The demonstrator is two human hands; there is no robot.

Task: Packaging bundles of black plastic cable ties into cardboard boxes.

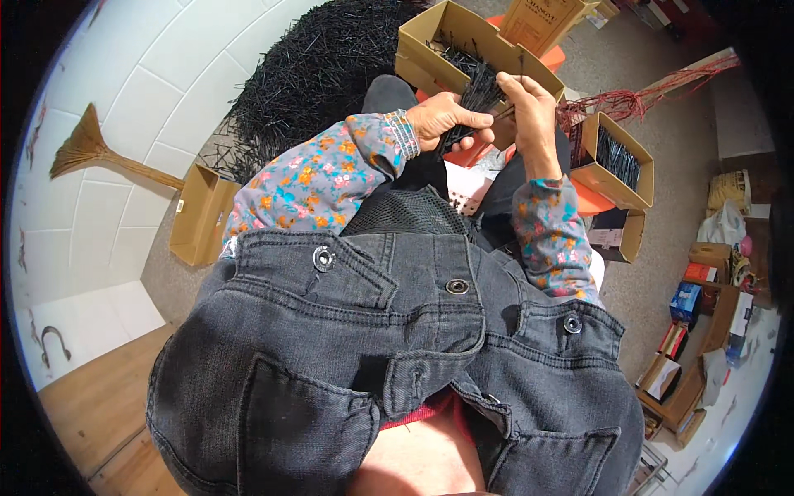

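Note:
My left hand (447, 122) is closed around a bundle of thin black sticks (481, 93), which fans upward past the thumb. Close beside it, my right hand (532, 107) is pinched, with a thin dark stick (521, 63) showing above its fingertips. Both hands are over my lap, just this side of an open cardboard box (419, 69) that holds more black sticks. A white piece with dark dots (467, 188) lies between my legs, partly hidden.
A large heap of black sticks (322, 78) covers the floor at the far left. To the right, another cardboard box (638, 188) holds black strips, below red twiggy strands (620, 103). A broom (89, 149) and empty carton (198, 217) are on the left; cluttered shelving (715, 331) lines the right.

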